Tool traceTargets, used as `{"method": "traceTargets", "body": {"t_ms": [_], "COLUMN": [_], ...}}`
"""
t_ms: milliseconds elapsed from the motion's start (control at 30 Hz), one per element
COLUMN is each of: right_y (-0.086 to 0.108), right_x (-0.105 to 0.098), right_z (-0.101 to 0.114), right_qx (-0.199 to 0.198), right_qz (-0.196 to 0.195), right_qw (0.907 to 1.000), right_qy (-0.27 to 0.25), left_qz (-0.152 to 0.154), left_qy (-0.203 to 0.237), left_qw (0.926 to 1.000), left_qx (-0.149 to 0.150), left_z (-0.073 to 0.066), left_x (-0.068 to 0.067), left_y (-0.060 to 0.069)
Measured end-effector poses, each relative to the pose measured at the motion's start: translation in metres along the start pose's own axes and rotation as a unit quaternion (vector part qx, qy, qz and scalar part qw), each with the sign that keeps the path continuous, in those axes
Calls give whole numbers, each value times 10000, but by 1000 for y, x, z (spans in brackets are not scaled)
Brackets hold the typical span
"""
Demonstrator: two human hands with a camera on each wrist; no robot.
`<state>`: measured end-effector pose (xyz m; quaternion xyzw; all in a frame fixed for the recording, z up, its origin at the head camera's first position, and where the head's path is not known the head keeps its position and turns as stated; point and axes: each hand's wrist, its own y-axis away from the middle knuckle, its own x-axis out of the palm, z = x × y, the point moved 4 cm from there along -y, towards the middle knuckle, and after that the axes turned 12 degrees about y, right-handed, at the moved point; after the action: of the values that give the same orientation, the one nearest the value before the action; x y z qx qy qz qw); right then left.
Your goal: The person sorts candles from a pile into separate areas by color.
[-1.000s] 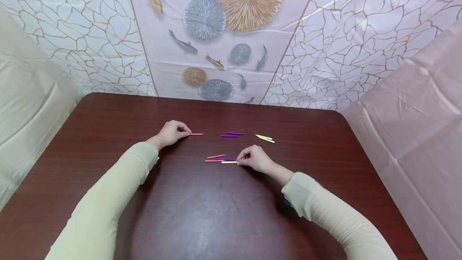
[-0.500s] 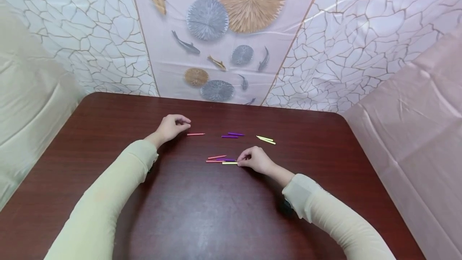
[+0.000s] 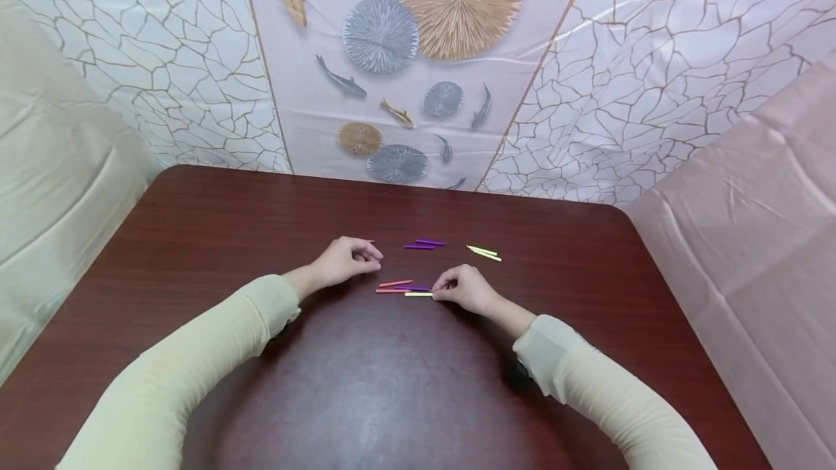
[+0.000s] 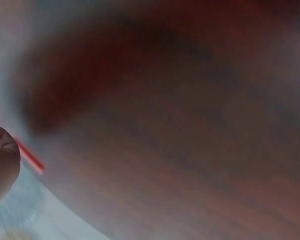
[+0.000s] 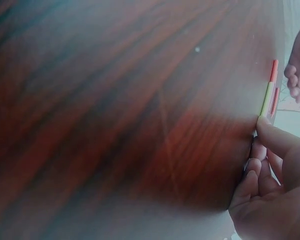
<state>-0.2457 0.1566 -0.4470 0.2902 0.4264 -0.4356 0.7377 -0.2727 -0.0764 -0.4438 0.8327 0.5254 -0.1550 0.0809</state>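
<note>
My right hand [image 3: 469, 289] pinches the right end of a yellow pen-like stick [image 3: 418, 294] lying on the table. Touching or close beside that stick are a purple stick [image 3: 413, 288] and two red sticks, one in front [image 3: 390, 291] and one behind [image 3: 395, 283]. My left hand [image 3: 346, 261] hovers just left of this group, fingers loosely bent and nothing between them. Behind it, a farther red stick is mostly hidden in the head view; a red stick [image 4: 31, 157] shows beside the hand in the left wrist view. In the right wrist view my thumb [image 5: 275, 132] presses the yellow stick's end.
Two purple sticks [image 3: 423, 244] lie farther back on the dark wooden table [image 3: 366, 383]. To their right are yellow sticks [image 3: 484, 253], side by side. A patterned cloth [image 3: 405, 122] hangs behind the table's far edge.
My left hand has let go of the far red stick, lifted, then moved right and nearer, toward the front group. The right hand has kept its hold on the yellow stick.
</note>
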Motion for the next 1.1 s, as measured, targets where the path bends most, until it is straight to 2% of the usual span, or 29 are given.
{"method": "traceTargets", "body": {"t_ms": [200, 433, 733, 867, 900, 967, 1100], "right_y": [0, 0, 0, 0, 0, 0, 0], "right_x": [-1, 0, 0, -1, 0, 0, 1], "right_z": [0, 0, 0, 0, -1, -1, -1], "right_qx": [-14, -27, -14, -37, -32, -25, -22], "right_qz": [-11, -28, -30, -45, -40, -31, -10], "right_qw": [10000, 10000, 10000, 10000, 10000, 10000, 10000], "right_qy": [-1, -25, -23, -16, -15, -5, 17], "left_qz": [354, 439, 406, 472, 501, 540, 517], "left_qy": [-193, -381, -462, -366, -300, -293, -402], "left_qw": [9992, 9983, 9980, 9975, 9965, 9951, 9948], "left_qx": [77, 63, 124, 373, 605, 776, 775], "left_z": [3, 6, 8, 8, 15, 15, 14], "left_x": [15, 21, 23, 22, 22, 22, 21], "left_y": [7, 7, 6, 6, 3, 4, 5]}}
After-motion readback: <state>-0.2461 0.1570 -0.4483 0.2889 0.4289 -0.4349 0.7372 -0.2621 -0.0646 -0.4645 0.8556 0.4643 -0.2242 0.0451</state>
